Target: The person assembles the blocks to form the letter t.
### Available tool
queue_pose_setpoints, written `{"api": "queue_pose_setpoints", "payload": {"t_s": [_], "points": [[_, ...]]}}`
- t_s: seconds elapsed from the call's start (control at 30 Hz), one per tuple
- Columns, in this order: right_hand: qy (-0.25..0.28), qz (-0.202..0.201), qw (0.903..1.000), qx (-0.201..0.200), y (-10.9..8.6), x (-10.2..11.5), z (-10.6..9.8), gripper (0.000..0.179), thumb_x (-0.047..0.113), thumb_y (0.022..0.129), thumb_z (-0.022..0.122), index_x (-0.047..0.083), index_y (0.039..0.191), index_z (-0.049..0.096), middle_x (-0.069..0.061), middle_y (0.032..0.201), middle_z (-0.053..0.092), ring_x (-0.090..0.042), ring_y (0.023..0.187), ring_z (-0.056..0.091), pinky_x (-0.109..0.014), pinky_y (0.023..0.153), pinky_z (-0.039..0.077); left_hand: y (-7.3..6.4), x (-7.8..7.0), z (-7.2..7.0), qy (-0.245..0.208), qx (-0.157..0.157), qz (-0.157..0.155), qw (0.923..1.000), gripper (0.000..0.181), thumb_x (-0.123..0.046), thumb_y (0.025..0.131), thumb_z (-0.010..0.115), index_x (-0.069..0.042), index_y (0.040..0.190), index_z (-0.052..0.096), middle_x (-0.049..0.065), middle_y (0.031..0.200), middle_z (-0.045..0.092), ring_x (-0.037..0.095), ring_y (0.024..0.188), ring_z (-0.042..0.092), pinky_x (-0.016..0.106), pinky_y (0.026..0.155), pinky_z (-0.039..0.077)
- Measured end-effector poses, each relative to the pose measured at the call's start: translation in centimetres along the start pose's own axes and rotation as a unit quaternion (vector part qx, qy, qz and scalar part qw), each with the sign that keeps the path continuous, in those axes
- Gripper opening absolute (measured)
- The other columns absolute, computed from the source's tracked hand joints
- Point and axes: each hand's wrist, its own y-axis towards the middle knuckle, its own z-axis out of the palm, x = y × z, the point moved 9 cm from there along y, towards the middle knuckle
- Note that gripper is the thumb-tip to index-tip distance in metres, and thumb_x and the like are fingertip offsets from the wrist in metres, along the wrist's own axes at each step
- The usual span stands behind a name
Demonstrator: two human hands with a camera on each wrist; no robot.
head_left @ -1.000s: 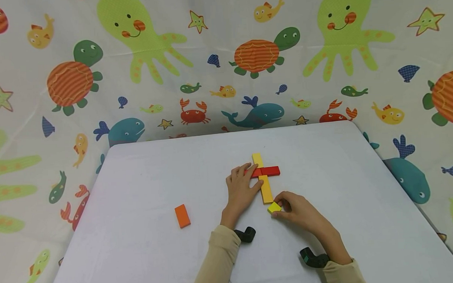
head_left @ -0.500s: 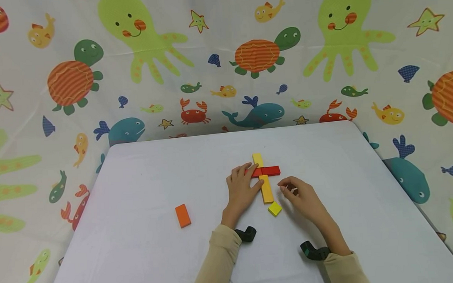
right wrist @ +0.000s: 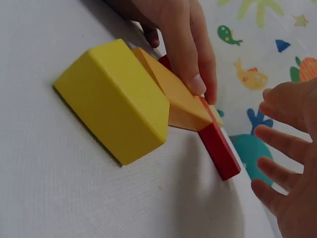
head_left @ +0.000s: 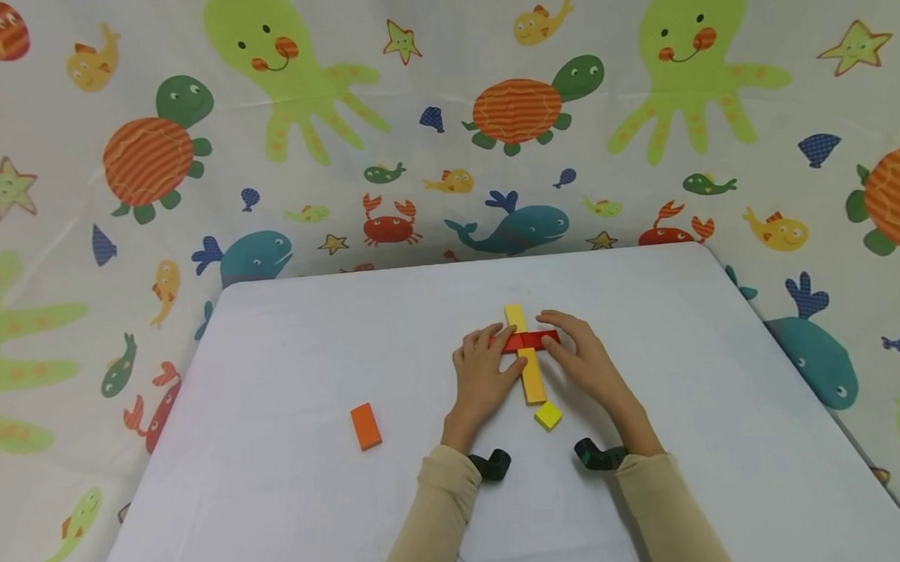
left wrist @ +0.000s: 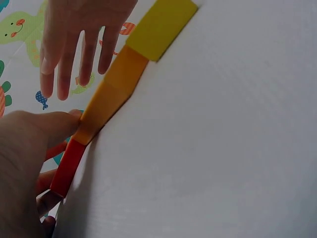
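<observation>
Toy blocks form a cross on the white table. A pale yellow block [head_left: 516, 315] tops it, left and right red blocks [head_left: 536, 341] make the crossbar, and an amber block [head_left: 532, 381] is the stem. Below the stem sits a small bright yellow block [head_left: 548, 416], turned like a diamond; the right wrist view shows this yellow block [right wrist: 111, 106] large. My left hand [head_left: 483, 381] rests over the left red block, its thumb touching the amber block [left wrist: 110, 96]. Beside the right red block hovers my right hand [head_left: 593, 363], fingers spread and holding nothing in the right wrist view.
An orange block [head_left: 366, 426] lies alone on the left part of the white table [head_left: 294, 501]. A sea-animal curtain [head_left: 414, 92] hangs behind the table. Each wrist wears a black camera [head_left: 492, 465].
My right hand has let go of the small yellow block below the stem and moved up and away to the right red block. My left hand has stayed in place.
</observation>
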Motion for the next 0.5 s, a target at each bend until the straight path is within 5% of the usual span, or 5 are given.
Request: {"api": "queue_pose_setpoints", "payload": {"t_s": [0.5], "points": [[0.034,0.003,0.9982,0.050,0.9,-2.6,2.1,0.044,0.025,0.106,0.062,0.020,0.149,0.057,-0.008,0.163,0.047,-0.034,0.154,0.039,-0.056,0.123,0.036,0.0,-0.1,0.1,0.001,0.001,0.004,1.0000,0.062,-0.049,0.101,0.063,-0.029,0.157,0.047,0.002,0.162,0.045,0.027,0.144,0.036,0.051,0.112,0.031]]}}
